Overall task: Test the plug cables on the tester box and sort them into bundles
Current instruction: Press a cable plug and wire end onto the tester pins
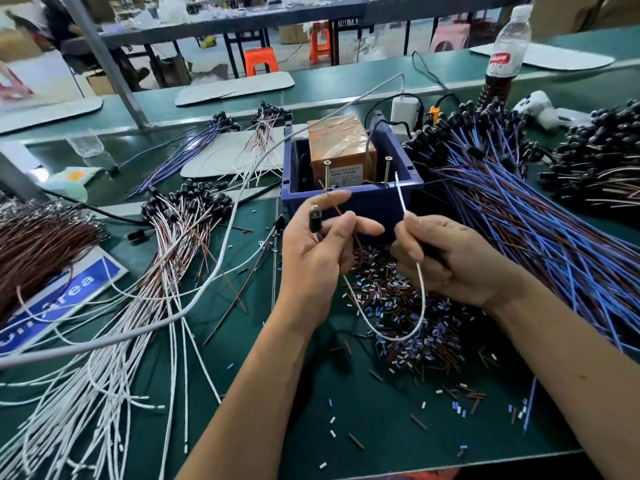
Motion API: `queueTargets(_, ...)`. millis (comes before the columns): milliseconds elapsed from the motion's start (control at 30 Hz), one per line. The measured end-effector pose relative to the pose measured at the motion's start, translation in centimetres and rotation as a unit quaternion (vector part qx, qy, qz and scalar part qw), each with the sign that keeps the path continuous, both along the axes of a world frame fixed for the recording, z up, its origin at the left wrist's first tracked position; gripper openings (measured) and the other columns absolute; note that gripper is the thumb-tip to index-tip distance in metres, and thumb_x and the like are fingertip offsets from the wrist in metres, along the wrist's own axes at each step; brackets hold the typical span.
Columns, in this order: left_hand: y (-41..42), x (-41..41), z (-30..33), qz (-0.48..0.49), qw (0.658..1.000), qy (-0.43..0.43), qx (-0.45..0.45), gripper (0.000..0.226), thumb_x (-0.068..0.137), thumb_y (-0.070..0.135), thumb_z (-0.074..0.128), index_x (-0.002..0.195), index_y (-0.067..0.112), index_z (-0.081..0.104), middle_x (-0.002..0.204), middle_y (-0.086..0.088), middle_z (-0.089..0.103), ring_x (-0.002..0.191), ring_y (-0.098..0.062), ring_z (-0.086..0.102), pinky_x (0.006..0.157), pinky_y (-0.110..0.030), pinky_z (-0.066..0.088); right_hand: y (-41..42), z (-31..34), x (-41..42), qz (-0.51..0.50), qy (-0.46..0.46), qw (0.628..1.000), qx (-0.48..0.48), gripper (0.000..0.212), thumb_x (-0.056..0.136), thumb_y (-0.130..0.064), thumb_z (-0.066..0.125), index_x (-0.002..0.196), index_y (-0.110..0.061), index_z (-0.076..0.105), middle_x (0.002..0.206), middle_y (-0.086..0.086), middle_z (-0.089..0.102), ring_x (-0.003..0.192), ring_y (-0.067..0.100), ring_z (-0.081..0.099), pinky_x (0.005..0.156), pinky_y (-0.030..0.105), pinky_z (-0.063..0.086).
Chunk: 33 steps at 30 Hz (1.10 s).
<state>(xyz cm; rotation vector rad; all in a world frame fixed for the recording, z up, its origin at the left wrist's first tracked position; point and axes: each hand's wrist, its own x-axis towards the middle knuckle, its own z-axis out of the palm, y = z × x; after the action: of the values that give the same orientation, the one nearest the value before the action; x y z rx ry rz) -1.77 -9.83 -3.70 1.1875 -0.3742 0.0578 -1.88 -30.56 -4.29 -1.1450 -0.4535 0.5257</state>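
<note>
The cable I test has a black plug (315, 220), a brown wire (341, 216) and a white wire (420, 296) hanging in a loop. The orange tester box (341, 147) sits in a blue bin (381, 199) with two upright screws (327, 174). Bundles: white-brown (180, 220) at left, blue (519, 202) at right.

Readable text around the tester box

Left of the tester box (341, 150), a blue and white sign (65, 296) lying flat on the green table (311, 427) reads "Area"; its other letters are hidden under cables. The white label (344, 176) on the tester box and the red label on the bottle (505, 50), behind and right of it, carry print too small to read.
</note>
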Motion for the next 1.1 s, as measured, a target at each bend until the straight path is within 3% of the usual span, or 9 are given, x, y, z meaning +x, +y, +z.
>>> queueTargets(67,0.2,0.1,0.1,0.024,1.000,-0.008,-0.011,0.006,0.104,0.003,0.052,0.104,0.009,0.049,0.092,-0.020,0.077,0.043,-0.010,0.028,0.042,-0.024,0.024,0.5,-0.1,0.1,0.008,0.006,1.000,0.004,0.044,0.109,-0.034,0.043,0.074,-0.009,0.054,0.048,-0.003,0.034,0.042,0.013,0.019,0.041,0.032,0.001)
queueTargets(200,0.3,0.4,0.1,0.099,0.994,0.025,-0.039,0.013,0.102,0.008,0.060,0.090,0.011,0.057,0.094,-0.022,0.077,0.041,-0.007,0.029,0.040,-0.019,0.025,1.0,-0.2,0.2,0.045,0.008,0.999,0.017,0.043,0.107,-0.036,0.050,0.075,-0.007,0.054,0.050,-0.003,0.036,0.044,0.014,0.013,0.039,0.029,0.004)
queueTargets(333,0.4,0.9,-0.1,0.176,0.981,0.072,-0.032,0.016,0.099,0.013,0.066,0.084,0.009,0.064,0.078,-0.015,0.077,0.038,-0.005,0.033,0.038,-0.018,0.027,0.9,-0.2,0.3,0.059,0.013,0.998,0.019,0.044,0.106,-0.037,0.054,0.075,-0.007,0.054,0.052,-0.002,0.036,0.044,0.013,0.016,0.039,0.031,0.001)
queueTargets(400,0.3,1.1,-0.2,0.197,0.976,0.088,-0.013,0.016,0.099,0.014,0.067,0.084,0.008,0.067,0.069,-0.008,0.075,0.041,-0.003,0.045,0.044,-0.015,0.036,0.9,-0.2,0.3,0.060,0.012,0.998,0.017,0.044,0.105,-0.038,0.056,0.075,-0.007,0.054,0.052,-0.001,0.036,0.044,0.011,0.018,0.039,0.031,0.002)
queueTargets(500,0.1,1.2,-0.1,0.199,0.974,0.105,0.008,0.018,0.099,0.017,0.068,0.084,0.008,0.070,0.061,-0.002,0.067,0.048,-0.004,0.052,0.053,-0.015,0.039,0.9,-0.2,0.2,0.061,0.008,0.998,0.008,0.045,0.104,-0.040,0.057,0.074,-0.007,0.054,0.052,-0.001,0.035,0.044,0.014,0.016,0.040,0.031,0.001)
queueTargets(767,0.1,1.2,0.2,0.176,0.976,0.123,-0.016,0.018,0.099,0.014,0.067,0.087,0.002,0.069,0.059,-0.001,0.058,0.043,-0.002,0.044,0.042,-0.013,0.034,1.1,0.0,0.0,0.051,0.008,0.999,-0.008,0.045,0.108,-0.032,0.042,0.074,-0.007,0.054,0.052,0.001,0.034,0.044,0.013,0.018,0.039,0.029,0.008)
queueTargets(967,0.2,1.2,0.6,0.171,0.979,0.108,-0.016,0.023,0.099,0.019,0.067,0.078,0.011,0.072,0.053,0.003,0.049,0.044,-0.007,0.035,0.040,-0.019,0.027,1.1,0.0,0.2,0.062,0.002,0.998,0.004,0.044,0.107,-0.036,0.048,0.075,-0.007,0.055,0.052,-0.001,0.037,0.044,0.013,0.019,0.040,0.031,0.004)
queueTargets(1100,0.3,1.1,0.6,0.169,0.980,0.103,-0.018,0.024,0.099,0.019,0.068,0.076,0.012,0.073,0.051,0.004,0.044,0.043,-0.006,0.035,0.041,-0.019,0.029,1.0,-0.1,0.1,0.071,0.002,0.997,0.013,0.044,0.107,-0.038,0.052,0.076,-0.006,0.056,0.052,0.000,0.035,0.044,0.012,0.020,0.038,0.025,0.014)
